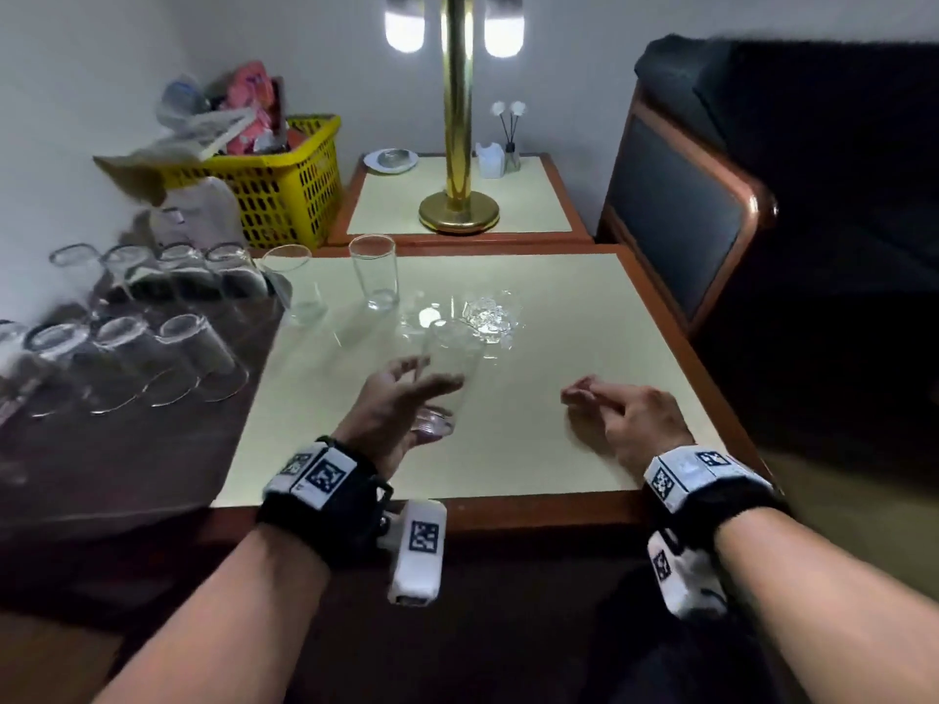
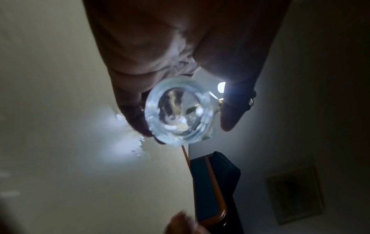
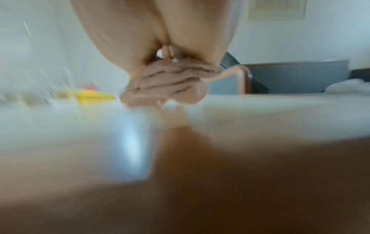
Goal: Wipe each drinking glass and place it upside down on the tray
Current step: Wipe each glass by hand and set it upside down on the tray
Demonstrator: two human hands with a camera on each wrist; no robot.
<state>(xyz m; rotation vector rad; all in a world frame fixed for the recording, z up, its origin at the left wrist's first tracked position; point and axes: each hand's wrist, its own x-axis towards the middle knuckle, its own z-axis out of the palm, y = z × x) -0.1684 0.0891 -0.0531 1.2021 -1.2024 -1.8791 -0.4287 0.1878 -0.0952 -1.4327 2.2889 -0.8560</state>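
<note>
Two upright glasses (image 1: 374, 271) stand beyond the lamp (image 1: 457, 144)

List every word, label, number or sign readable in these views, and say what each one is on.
No readable text in any view.
Wrist bands: black-and-white square code markers only, no letters or numbers.
Packets in the yellow basket: print too small and blurred to read.
White holder beside the lamp: no legible marking.
Framed picture on the wall: too dark and blurred to read.
</note>
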